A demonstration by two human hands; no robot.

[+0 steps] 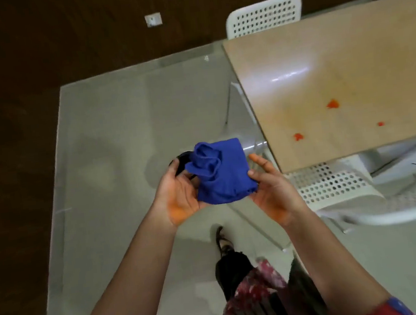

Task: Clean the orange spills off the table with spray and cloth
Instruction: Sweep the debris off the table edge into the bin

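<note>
A cloth (220, 174) held between left hand (177, 197) and right hand (271, 191), above the floor (118, 116). To their right, a table (346, 56) with spills (332, 103) on it, a chair (264, 14) behind it.

Table (360, 41) is sitting at right, light wood top, glare streaking across it. Three orange marks are lying on it toward the near edge, all apart: big spill (332, 103) farthest in, left spill (298, 136) nearer the corner, small spill (380, 124) to its right. Grey floor (118, 121) is carrying far chair (264, 15) behind the table's corner and near chair (336, 183), which is sitting partly under the near edge. A foot (220, 237) is standing on the floor.
</note>
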